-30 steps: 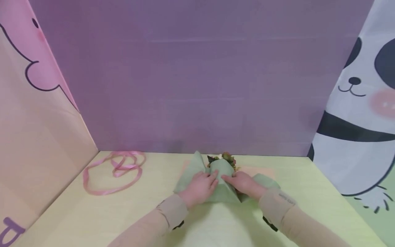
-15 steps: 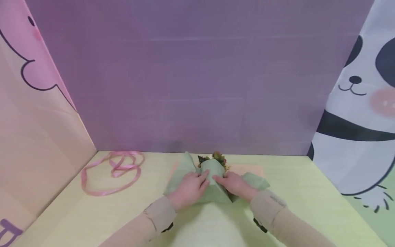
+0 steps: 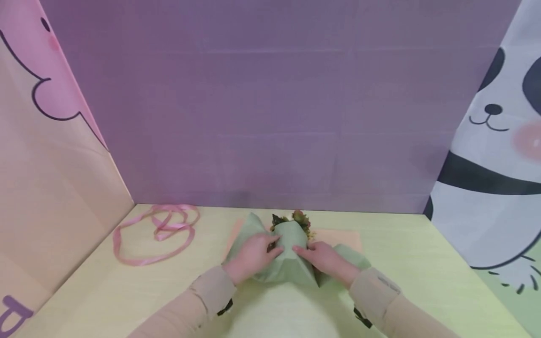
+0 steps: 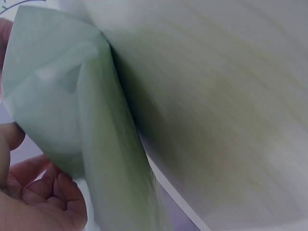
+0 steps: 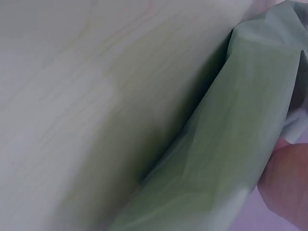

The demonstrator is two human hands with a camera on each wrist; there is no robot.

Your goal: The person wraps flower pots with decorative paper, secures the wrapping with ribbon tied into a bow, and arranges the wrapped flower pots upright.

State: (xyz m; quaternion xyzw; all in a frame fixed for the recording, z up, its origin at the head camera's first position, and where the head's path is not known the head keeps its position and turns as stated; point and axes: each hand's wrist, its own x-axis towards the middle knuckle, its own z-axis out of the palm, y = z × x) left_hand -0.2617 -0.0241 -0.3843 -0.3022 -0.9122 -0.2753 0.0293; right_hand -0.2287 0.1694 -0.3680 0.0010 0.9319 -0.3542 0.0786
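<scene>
A bunch of flowers (image 3: 301, 219), reddish with dark leaves, shows past the top of the pale green wrapping paper (image 3: 290, 268) folded over its stems. On the paper's left side my left hand (image 3: 252, 256) holds it, thumb and index finger parted with a dark gap between them; the left wrist view has the other fingers curled at the paper's edge. From the right, my right hand (image 3: 331, 261) grips the fold, its thumb lying on top and its other fingers mostly hidden. A green flap (image 3: 351, 256) spreads out behind the right hand.
Under the bunch lies a peach sheet (image 3: 340, 238), partly covered. A loosely looped pink ribbon (image 3: 148, 261) rests at the table's back left. Purple backdrop (image 3: 270, 117) closes the far edge, with printed panels at both sides.
The left index finger and thumb have spread apart and the hand has shifted to the paper's left side. The right hand keeps its grip. The bunch now sits slightly nearer.
</scene>
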